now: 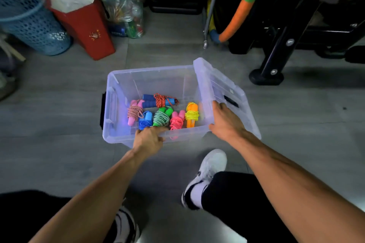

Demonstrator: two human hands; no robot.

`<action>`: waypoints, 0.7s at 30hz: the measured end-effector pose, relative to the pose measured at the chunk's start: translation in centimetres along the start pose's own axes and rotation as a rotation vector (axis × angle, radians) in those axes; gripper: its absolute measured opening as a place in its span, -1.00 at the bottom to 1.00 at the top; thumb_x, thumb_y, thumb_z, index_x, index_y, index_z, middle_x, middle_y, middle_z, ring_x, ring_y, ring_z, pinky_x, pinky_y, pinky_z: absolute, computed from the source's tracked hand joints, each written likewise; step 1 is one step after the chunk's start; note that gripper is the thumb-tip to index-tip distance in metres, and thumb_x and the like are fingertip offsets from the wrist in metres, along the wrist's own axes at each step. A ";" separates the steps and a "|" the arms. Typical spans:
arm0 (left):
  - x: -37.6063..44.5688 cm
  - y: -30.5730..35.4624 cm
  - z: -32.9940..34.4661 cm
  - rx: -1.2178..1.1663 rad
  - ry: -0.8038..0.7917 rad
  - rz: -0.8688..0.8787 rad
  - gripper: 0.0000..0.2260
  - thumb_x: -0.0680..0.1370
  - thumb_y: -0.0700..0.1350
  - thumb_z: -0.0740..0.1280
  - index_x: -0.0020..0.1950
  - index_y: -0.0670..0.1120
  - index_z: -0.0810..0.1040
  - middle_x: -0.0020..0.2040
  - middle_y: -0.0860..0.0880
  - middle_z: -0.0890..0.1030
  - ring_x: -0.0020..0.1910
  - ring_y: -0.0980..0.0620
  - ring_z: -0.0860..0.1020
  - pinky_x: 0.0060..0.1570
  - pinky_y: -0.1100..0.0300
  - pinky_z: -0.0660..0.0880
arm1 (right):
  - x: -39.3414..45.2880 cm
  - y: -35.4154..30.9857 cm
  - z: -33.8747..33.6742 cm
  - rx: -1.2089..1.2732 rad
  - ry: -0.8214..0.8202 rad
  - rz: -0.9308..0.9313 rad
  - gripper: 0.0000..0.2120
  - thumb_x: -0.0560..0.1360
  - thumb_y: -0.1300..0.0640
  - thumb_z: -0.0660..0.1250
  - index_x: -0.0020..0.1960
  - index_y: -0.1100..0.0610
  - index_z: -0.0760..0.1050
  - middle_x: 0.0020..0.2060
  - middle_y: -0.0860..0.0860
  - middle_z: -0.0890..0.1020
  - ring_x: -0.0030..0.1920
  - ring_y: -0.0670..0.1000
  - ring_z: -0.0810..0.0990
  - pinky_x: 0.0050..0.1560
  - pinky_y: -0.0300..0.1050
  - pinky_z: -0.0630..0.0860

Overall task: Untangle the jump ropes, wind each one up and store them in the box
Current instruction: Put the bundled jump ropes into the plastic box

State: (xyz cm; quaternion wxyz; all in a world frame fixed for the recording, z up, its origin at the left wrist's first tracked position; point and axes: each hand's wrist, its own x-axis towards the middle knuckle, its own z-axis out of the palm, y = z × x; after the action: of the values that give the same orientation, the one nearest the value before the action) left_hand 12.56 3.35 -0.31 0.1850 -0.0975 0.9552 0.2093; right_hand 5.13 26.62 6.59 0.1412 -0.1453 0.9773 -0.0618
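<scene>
The near rim of the clear plastic box (118, 77) is gripped by the left hand (149, 138), its fingers curled over the edge. The tilted clear lid (217, 83), propped against the box's right side, is held by the right hand (227, 122), with the fingers laid on its surface and the thumb at its lower edge. Six wound jump ropes are seen on the box floor: a pink-handled one with red-and-white cord (134, 111), a blue-handled one with red cord (161, 100), a blue one (146, 121), a green one (163, 117), a pink one (176, 120) and an orange-handled one with yellow cord (191, 114). The box is set on a grey tiled floor (59, 104). Just nearer than the box, a white sneaker (207, 171) is planted on the tiles. Along the back of the room, well apart from the box, a blue mesh basket (29, 21), a red paper bag (83, 21) and a filled transparent plastic bag (124, 14) are lined up. To the right, the black frame of exercise equipment (280, 41) is stood, with a green-and-orange foam hoop (245, 6) leaned beside it
</scene>
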 end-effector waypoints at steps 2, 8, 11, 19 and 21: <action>-3.0 -0.4 0.8 -0.043 -0.021 -0.022 -0.64 0.56 -0.08 0.30 0.34 0.20 0.49 0.20 0.01 0.63 0.18 -0.03 0.54 0.25 0.18 0.27 | -2.9 -0.6 -0.1 0.012 -0.005 -0.027 -0.47 0.45 0.17 0.40 0.32 0.24 0.25 0.16 0.22 0.47 0.12 0.25 0.52 -0.13 0.01 0.41; -10.3 -1.0 3.6 -0.149 -0.021 -0.046 -0.67 0.53 -0.10 0.32 0.27 0.17 0.55 0.16 0.02 0.64 0.14 -0.01 0.57 0.21 0.19 0.30 | -10.3 -2.2 0.7 0.120 0.007 -0.066 -0.28 0.47 0.08 0.39 0.51 0.20 0.13 0.26 0.22 0.43 0.25 0.23 0.45 0.12 0.05 0.48; -11.8 0.0 2.5 -0.660 0.055 -0.125 -0.80 0.51 -0.27 0.33 0.06 -0.06 0.64 0.02 -0.07 0.67 -0.02 0.06 0.58 0.05 0.32 0.47 | -12.4 -3.6 0.7 0.174 0.085 -0.109 -0.27 0.50 0.09 0.37 0.55 0.21 0.09 0.31 0.21 0.39 0.32 0.21 0.41 0.27 0.00 0.38; -13.5 3.9 -6.1 -1.443 -0.127 -0.242 -0.74 0.62 -0.02 0.26 0.19 -0.15 0.57 0.04 -0.13 0.67 -0.01 -0.09 0.64 0.11 -0.02 0.56 | -13.9 -8.0 0.3 0.357 0.225 -0.345 -0.28 0.42 0.20 0.45 0.50 0.25 0.24 0.12 0.17 0.50 0.16 0.18 0.47 0.16 -0.08 0.37; -13.8 3.9 -6.5 -1.482 -0.159 -0.231 -0.70 0.60 -0.02 0.30 0.21 -0.20 0.57 0.05 -0.18 0.67 0.01 -0.13 0.64 0.13 -0.09 0.57 | -14.1 -8.7 0.6 0.377 0.214 -0.410 -0.28 0.38 0.23 0.48 0.48 0.23 0.30 0.09 0.16 0.55 0.11 0.17 0.50 0.16 -0.03 0.41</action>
State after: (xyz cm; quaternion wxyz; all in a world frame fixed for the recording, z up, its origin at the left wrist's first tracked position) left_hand 22.07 5.55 12.02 0.1601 -0.2806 0.5319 0.7828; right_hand 20.60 22.54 11.13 0.0465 -0.3036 0.9082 -0.2844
